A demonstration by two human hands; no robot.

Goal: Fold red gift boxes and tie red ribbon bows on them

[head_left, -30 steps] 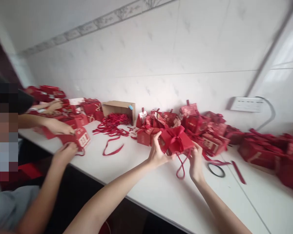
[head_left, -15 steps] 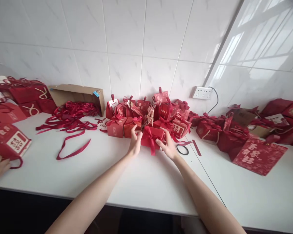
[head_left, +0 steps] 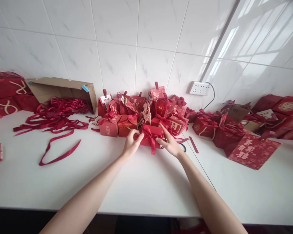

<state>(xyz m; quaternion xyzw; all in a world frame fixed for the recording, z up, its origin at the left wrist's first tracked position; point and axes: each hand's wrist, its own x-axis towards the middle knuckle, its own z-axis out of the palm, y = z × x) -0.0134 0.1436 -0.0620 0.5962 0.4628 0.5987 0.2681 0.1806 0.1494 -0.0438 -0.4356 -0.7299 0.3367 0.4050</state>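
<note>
A small red gift box (head_left: 142,142) with a red ribbon bow (head_left: 151,136) on its front sits between my hands on the white table. My left hand (head_left: 132,143) grips its left side, thumb at the bow and fingers curled. On the right side, my right hand (head_left: 170,143) has its thumb on the front face and its fingers along the top edge and side. Right behind are more ribboned boxes, among them an orange-red box (head_left: 127,125) and a pink-red box (head_left: 109,126). Part of a black ring (head_left: 183,147) shows beside my right wrist.
An open cardboard box (head_left: 61,84) lies on its side at the left, spilling red ribbons (head_left: 63,109). One loose ribbon (head_left: 61,158) curls in front. Several red boxes (head_left: 255,151) stand at the right. A white power strip (head_left: 199,88) is mounted on the wall.
The view has shifted, so things sit further left. The other person's hand at the far left is out of view. Both my hands stay on the gift box; the left hand's fingers are more curled.
</note>
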